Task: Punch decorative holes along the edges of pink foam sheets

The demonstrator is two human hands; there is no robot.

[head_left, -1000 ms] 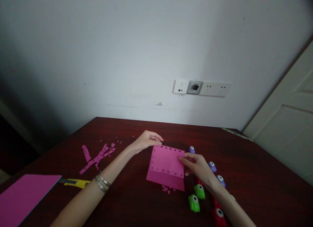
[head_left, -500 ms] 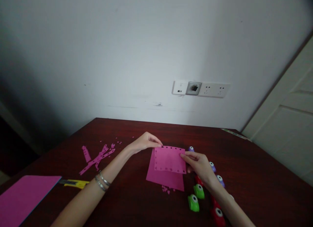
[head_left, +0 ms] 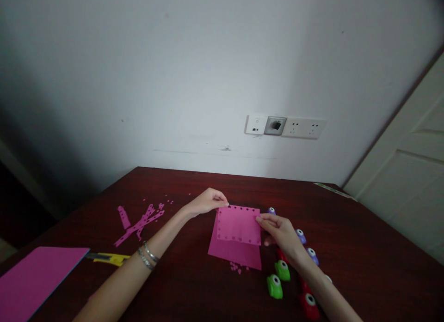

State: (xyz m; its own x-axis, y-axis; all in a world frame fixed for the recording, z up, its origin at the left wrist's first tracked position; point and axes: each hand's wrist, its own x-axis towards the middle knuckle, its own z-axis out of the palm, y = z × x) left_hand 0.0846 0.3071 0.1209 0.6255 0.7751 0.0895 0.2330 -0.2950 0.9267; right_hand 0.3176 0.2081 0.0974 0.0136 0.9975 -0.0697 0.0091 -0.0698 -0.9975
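Between my hands is a pink paper sheet with small shapes punched along its edges. My left hand pinches its upper left corner. At the right edge, my right hand grips it between thumb and fingers. Underneath lies a larger plain pink sheet, showing below and to the left. Tiny punched-out pink pieces are scattered by its lower edge. Close to my right hand stand craft punches: a green one, another green punch, and a red one, partly behind my forearm.
Punched pink strips and scraps lie left of my left arm. A yellow utility knife points its blade toward a pink paper stack. Purple punches stand to the right. Wall sockets sit above the table.
The punched sheet has shifted slightly left and up, with both hands still holding it. The sheet beneath stays nearly in place.
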